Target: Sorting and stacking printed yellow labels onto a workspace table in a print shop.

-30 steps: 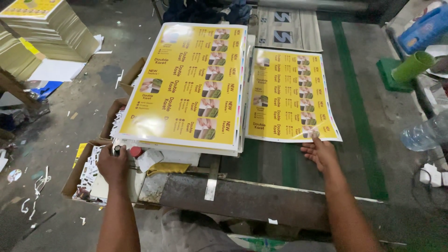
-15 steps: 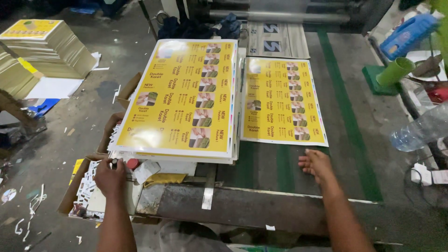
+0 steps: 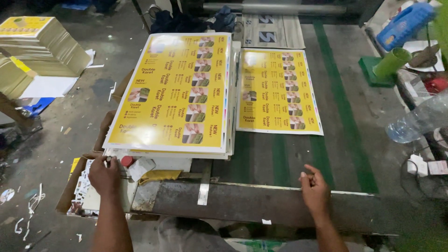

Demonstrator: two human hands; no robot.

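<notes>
A thick stack of glossy yellow printed sheets (image 3: 177,93) lies on the left of the work surface. A single yellow printed sheet (image 3: 277,91) lies flat to its right on the dark belt with green stripes (image 3: 345,116). My left hand (image 3: 105,175) is at the near left corner below the stack, fingers curled by a small red cap (image 3: 126,161) and some white paper (image 3: 140,168); whether it grips anything is unclear. My right hand (image 3: 315,189) rests near the metal front edge (image 3: 242,200), fingers loosely bent, holding nothing, well short of the single sheet.
More yellow sheet stacks (image 3: 44,46) sit on the floor at far left. A blue object (image 3: 403,23), a green tube (image 3: 392,63) and a clear plastic bottle (image 3: 420,119) are on the right. Paper scraps litter the floor (image 3: 28,219). A cardboard box (image 3: 79,191) sits below my left hand.
My right hand has drawn back from the single sheet's near corner toward the metal front edge. The single sheet now lies farther from me. My left hand stays at the stack's near corner.
</notes>
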